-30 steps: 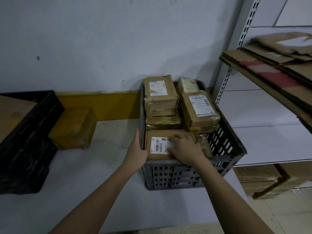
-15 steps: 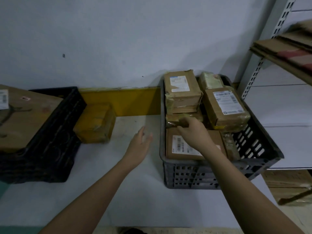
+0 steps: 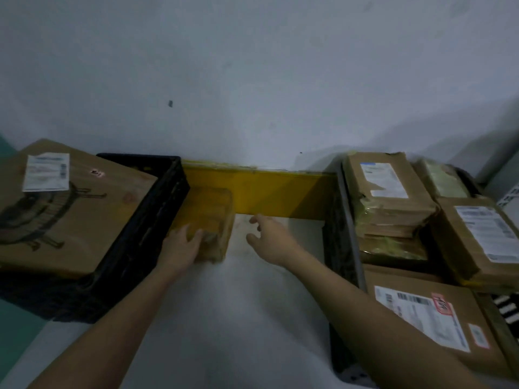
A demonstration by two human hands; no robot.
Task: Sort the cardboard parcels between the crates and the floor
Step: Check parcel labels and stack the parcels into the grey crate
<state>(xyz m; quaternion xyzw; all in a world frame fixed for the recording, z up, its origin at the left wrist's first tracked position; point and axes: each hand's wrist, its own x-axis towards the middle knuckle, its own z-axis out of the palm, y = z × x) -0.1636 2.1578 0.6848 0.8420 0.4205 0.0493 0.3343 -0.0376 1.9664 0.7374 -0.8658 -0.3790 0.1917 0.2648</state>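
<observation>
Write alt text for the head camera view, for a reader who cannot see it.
A person's left hand rests on a small cardboard parcel lying on the floor against a yellow wall strip, while the right hand reaches toward it with fingers spread. A black crate holding one large box sits to the left; a grey crate of labelled parcels sits to the right.

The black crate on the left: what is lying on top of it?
A large cardboard box with a white label lies tilted across the black crate. It covers the opening, so the crate's inside cannot be seen.
</observation>
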